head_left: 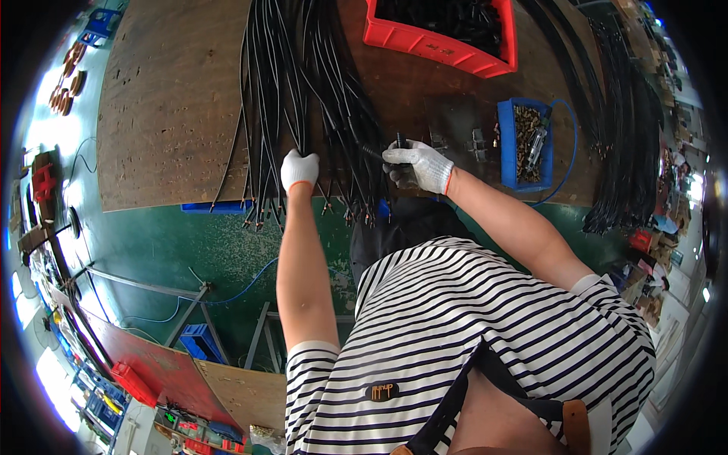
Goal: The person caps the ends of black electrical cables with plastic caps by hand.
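A bundle of long black cables (265, 83) runs from the far edge toward me, the bare ends hanging over the table's near edge. My left hand (300, 170), in a white knit glove, is closed around some of these cables near their ends. To its right, my gloved right hand (426, 164) is closed, with a small black ribbed sleeve (400, 140) sticking up from its fingers. Another dark, cable-like piece (370, 153) reaches the fingertips from the left. Whether the two are joined is hidden by the fingers.
A red bin (440, 51) of black parts stands at the far side of the wooden table (167, 114). A blue tray (525, 184) with brass fittings (526, 125) and a metal tool (537, 144) sits to the right, beside a blue hose (574, 140). More black cables (628, 144) hang farther right.
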The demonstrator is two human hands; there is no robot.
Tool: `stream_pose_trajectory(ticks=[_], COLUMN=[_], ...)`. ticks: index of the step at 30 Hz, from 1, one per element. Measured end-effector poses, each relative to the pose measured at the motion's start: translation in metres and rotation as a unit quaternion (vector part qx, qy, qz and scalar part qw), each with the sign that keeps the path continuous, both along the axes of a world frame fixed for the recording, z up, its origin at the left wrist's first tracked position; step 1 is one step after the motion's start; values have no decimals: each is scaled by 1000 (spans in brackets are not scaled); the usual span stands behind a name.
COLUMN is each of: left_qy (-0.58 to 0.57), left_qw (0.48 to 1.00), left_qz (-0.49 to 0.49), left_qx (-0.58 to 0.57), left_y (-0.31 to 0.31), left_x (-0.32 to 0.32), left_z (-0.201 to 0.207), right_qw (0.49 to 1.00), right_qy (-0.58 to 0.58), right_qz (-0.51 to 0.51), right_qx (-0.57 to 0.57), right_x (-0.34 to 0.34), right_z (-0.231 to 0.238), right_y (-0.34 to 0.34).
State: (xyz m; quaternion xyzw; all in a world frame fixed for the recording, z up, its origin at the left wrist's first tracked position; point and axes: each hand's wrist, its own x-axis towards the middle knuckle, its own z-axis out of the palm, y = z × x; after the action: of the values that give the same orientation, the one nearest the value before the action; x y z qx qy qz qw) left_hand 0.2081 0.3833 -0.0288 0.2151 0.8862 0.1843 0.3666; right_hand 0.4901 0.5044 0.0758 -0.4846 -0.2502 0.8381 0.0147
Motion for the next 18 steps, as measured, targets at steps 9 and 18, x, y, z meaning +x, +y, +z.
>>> stream_pose_trajectory(ticks=[9, 18], left_qy=[-450, -498], left_qw=[869, 837], left_qz=[174, 192], left_qx=[108, 117], left_y=[-1, -7], left_x=[7, 20], left_z=[90, 76], right_qw=[992, 963], right_qy=[69, 11], right_qz=[84, 187], right_qx=[70, 193], right_x=[-29, -59], right_z=[-24, -38], right_y=[-21, -43])
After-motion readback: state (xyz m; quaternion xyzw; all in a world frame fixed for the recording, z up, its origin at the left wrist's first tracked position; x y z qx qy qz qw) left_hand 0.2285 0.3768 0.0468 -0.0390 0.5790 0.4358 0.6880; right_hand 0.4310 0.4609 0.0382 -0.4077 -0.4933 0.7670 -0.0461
